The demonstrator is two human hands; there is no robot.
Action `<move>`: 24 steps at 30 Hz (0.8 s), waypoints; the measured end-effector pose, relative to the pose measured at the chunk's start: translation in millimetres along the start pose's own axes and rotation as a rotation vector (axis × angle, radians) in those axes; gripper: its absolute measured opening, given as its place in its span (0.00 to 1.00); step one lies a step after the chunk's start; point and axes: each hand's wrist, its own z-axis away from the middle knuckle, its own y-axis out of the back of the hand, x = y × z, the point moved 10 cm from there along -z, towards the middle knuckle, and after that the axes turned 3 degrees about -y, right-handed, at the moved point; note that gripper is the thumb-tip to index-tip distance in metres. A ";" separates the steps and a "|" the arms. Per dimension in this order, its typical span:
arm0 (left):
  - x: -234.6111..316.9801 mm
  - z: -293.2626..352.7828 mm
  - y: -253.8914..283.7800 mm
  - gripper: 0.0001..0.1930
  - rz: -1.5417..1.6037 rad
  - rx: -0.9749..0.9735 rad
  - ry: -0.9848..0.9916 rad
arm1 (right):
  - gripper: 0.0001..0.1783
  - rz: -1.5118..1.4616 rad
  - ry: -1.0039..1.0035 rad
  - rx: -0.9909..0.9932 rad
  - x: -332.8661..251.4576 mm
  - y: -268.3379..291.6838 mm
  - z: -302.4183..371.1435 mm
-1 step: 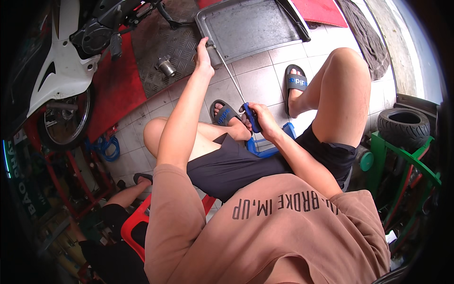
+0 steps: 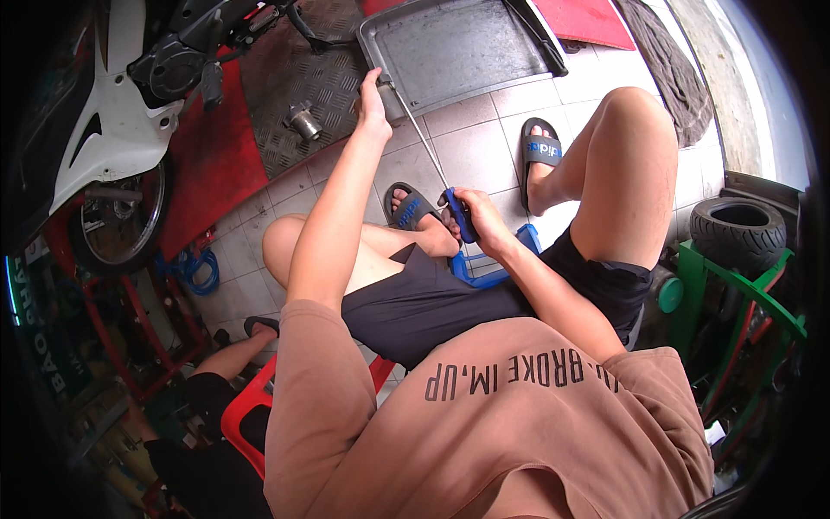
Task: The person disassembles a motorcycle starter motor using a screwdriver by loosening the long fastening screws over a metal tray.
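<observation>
My left hand (image 2: 372, 105) is stretched forward by the near left corner of a grey tray. Its fingers are wrapped round a grey cylindrical metal part (image 2: 392, 102), mostly hidden by the hand and wrist. In my right hand (image 2: 486, 227), over my lap, is the blue handle of a long screwdriver (image 2: 425, 141). The thin metal shaft slants up and left, and its far end meets the part at my left hand; the tip itself is too small to make out. Another metal cylindrical part (image 2: 303, 122) lies on the chequered metal plate (image 2: 294, 73) to the left.
The grey tray (image 2: 458, 56) lies ahead on the tiles. A motorcycle (image 2: 121, 112) stands at left over red flooring. A blue plastic stool-like frame (image 2: 488, 278) is under my right forearm. At right, a tyre (image 2: 737, 227) rests on a green stand (image 2: 692, 294). Another person's leg (image 2: 229, 353) shows lower left.
</observation>
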 end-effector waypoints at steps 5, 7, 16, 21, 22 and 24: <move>9.3 26.3 -17.0 0.25 -0.008 -0.051 -0.008 | 0.15 -0.031 -0.028 0.043 3.7 7.1 -0.5; 10.2 28.7 -16.7 0.25 0.015 -0.078 0.000 | 0.15 -0.041 -0.041 0.064 9.2 12.1 -3.7; 5.5 16.1 5.8 0.34 -0.259 0.081 -0.110 | 0.16 -0.050 -0.057 0.114 12.3 19.4 -5.5; 6.0 17.5 6.9 0.37 -0.234 0.085 -0.105 | 0.16 -0.010 -0.076 0.157 14.1 22.5 -4.8; 6.4 18.9 6.1 0.37 -0.237 0.084 -0.097 | 0.16 -0.010 -0.074 0.157 13.8 22.7 -4.6; 7.1 21.2 5.7 0.37 -0.239 0.083 -0.092 | 0.16 0.005 -0.070 0.167 12.5 23.3 -4.1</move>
